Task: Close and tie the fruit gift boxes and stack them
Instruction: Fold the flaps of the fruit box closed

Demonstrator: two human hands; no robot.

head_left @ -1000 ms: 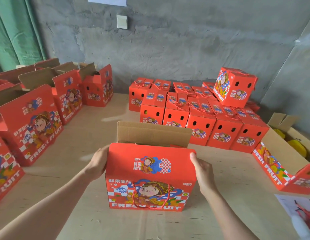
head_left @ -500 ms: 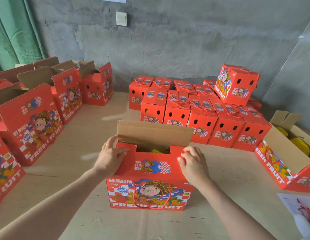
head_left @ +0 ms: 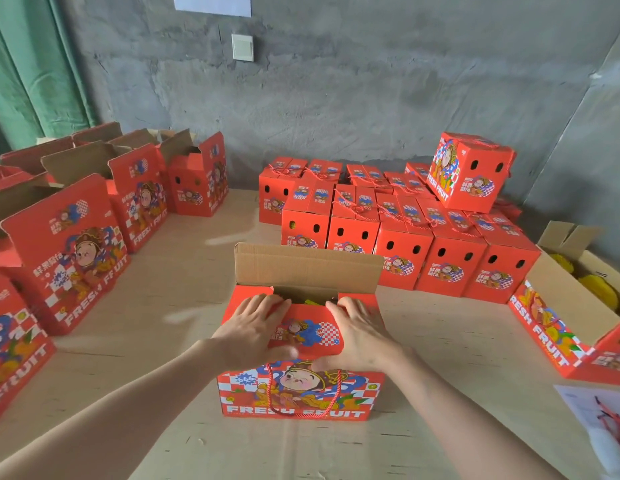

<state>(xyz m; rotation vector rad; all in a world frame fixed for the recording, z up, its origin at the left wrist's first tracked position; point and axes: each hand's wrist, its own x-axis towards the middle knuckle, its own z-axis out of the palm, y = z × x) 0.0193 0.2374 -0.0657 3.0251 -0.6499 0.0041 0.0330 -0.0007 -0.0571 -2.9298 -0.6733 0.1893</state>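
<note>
Pressing down on near flap of box [head_left: 301, 400], sitting mid-table [head_left: 163, 327]. Laying left hand [head_left: 256, 327] and right hand [head_left: 360, 336] flat on that flap, fingers straight and slightly spread, gripping nothing. Noting far flap standing upright, a narrow gap open below it, something yellow showing inside. Noting red cord [head_left: 268, 389] hanging down front face. Behind, to right: closed boxes [head_left: 405, 244] packed in rows, 1 more [head_left: 475, 174] sitting tilted on top. To left: open boxes [head_left: 66, 251].
</note>
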